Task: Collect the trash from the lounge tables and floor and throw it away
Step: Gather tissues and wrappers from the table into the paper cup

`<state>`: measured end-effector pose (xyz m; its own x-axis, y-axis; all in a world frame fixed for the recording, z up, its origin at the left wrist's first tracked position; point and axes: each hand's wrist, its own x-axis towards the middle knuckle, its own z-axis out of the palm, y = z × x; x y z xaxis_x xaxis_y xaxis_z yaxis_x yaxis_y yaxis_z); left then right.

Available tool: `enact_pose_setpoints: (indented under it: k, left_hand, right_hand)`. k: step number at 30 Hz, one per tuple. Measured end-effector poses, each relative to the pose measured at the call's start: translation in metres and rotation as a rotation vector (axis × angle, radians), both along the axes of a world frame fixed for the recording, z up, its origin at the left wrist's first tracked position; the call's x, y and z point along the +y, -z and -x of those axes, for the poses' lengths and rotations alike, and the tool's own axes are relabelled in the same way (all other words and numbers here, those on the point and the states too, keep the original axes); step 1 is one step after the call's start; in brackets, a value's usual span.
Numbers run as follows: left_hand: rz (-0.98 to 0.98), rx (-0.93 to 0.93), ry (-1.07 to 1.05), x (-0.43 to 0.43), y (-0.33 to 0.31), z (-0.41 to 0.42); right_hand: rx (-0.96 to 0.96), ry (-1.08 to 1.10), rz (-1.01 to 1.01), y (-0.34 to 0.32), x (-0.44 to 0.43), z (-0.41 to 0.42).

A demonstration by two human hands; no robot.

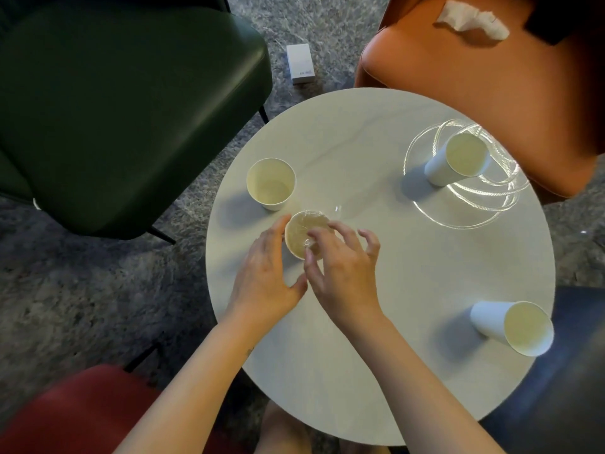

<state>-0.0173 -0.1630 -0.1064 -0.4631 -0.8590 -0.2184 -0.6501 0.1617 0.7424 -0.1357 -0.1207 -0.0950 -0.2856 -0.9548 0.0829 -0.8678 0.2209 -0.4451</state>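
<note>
On the round white table (393,290) several white paper cups stand. My left hand (265,273) curls round one cup (299,229) near the table's left edge. My right hand (340,273) pinches a piece of clear plastic wrap (309,242) at that cup's mouth. A second cup (271,184) stands just behind it, a third (458,158) at the far right, and another (510,326) at the near right. A crumpled white tissue (471,19) lies on the orange chair, and a small white box (300,63) lies on the carpet.
A dark green armchair (114,109) stands to the left, an orange chair (491,93) behind the table, a red seat (65,417) at the near left and a dark seat (563,388) at the near right. Grey carpet (82,290) covers the floor.
</note>
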Motion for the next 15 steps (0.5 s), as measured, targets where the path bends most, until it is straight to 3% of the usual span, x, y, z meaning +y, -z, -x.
enact_pose_setpoints:
  k: [4,9,12,15]
  left_hand:
    - [-0.005,-0.058,-0.005,0.0,0.001,0.006]
    - [0.006,-0.105,0.028,-0.002,0.005,0.015]
    - [0.013,-0.112,0.06,-0.004,0.009,0.018]
    - [0.009,-0.097,-0.001,-0.004,0.001,0.021]
  right_hand:
    - [0.031,-0.14,-0.247,0.001,-0.001,-0.002]
    - [0.035,-0.238,-0.365,0.006,-0.003,0.002]
    - [-0.019,-0.232,-0.264,0.001,-0.004,0.006]
    - [-0.095,-0.143,0.055,-0.01,0.004,0.012]
